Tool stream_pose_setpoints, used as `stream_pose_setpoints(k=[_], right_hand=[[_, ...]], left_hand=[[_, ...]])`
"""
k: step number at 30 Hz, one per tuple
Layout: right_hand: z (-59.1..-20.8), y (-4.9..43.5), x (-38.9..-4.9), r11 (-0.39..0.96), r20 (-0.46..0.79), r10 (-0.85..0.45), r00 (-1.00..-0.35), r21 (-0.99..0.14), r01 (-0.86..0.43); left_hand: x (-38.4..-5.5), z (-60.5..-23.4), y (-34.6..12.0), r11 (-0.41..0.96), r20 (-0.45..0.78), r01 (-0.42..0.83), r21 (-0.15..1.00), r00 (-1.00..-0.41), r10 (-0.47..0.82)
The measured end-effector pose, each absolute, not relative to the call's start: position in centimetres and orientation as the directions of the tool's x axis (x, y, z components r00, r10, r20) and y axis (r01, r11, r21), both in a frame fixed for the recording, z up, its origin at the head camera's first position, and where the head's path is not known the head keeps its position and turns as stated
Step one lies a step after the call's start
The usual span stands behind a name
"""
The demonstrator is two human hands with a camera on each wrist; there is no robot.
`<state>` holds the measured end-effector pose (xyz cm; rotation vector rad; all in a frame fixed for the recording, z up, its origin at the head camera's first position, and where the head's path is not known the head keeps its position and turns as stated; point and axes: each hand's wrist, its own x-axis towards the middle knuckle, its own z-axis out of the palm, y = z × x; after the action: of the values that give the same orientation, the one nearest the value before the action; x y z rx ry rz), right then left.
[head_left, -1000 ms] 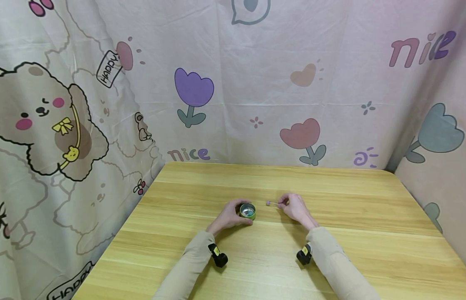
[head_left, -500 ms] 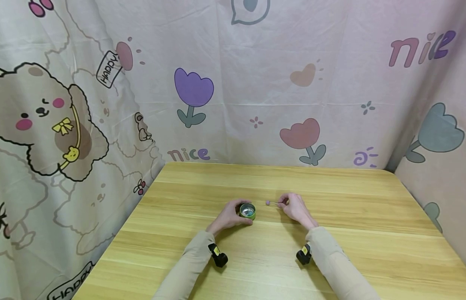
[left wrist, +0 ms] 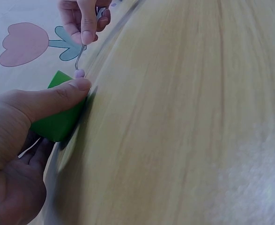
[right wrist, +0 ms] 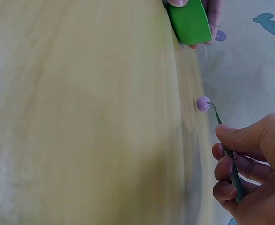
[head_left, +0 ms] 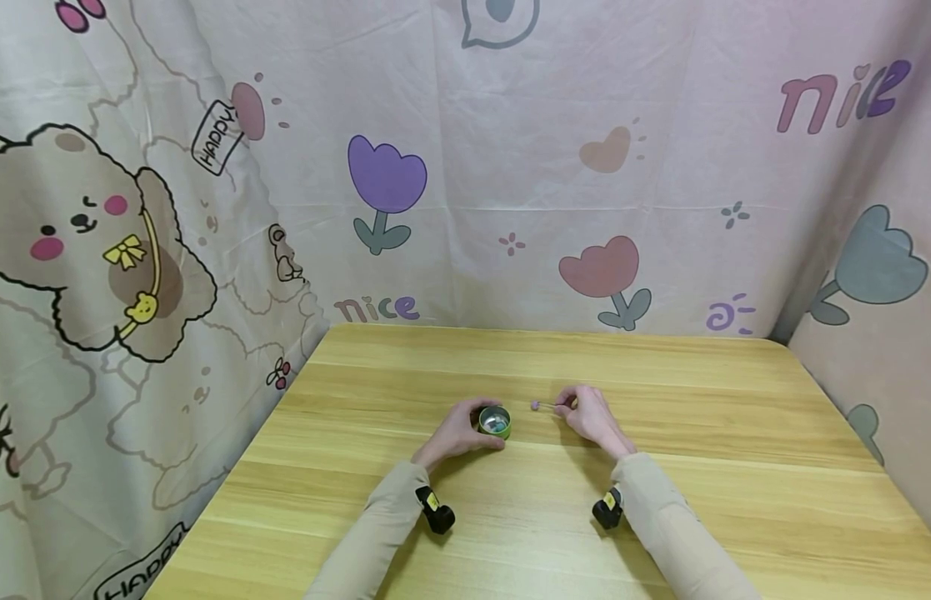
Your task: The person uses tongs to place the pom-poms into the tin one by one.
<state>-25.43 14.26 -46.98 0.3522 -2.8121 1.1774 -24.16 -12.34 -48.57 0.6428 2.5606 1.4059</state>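
A small green tin (left wrist: 62,119) with an open top and a shiny inside stands upright on the table. My left hand (head_left: 457,429) holds it from the left, thumb along its near side and fingers around the back. To the right of the tin, my right hand (head_left: 588,414) pinches thin metal tweezers (right wrist: 236,178) between thumb and fingers. Their bent tip meets a small purple ball (right wrist: 203,103), which sits apart from the tin, a short gap to its right. In the head view the tin's contents are too small to tell.
The light wooden table (head_left: 660,392) extends around both hands. Behind it and at the sides hangs a printed cloth (head_left: 495,150). A small black wrist camera (head_left: 438,515) is strapped at the left sleeve, and another camera (head_left: 607,510) at the right.
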Motion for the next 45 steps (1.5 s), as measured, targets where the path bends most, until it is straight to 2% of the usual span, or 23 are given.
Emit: stream_pose_setpoints(k=[21, 45], right_hand=[[-46.1, 13.9, -24.9, 0.675, 0.153, -0.174, -0.973, -0.701, -0.230], [-47.1, 13.4, -25.9, 0.688, 0.121, -0.159, -0.980, -0.698, -0.198]], left_hand=[[-24.1, -48.5, -12.3, 0.476, 0.084, 0.311, 0.822, -0.895, 0.439], [-24.2, -48.5, -12.4, 0.465, 0.066, 0.289, 0.837, -0.896, 0.438]])
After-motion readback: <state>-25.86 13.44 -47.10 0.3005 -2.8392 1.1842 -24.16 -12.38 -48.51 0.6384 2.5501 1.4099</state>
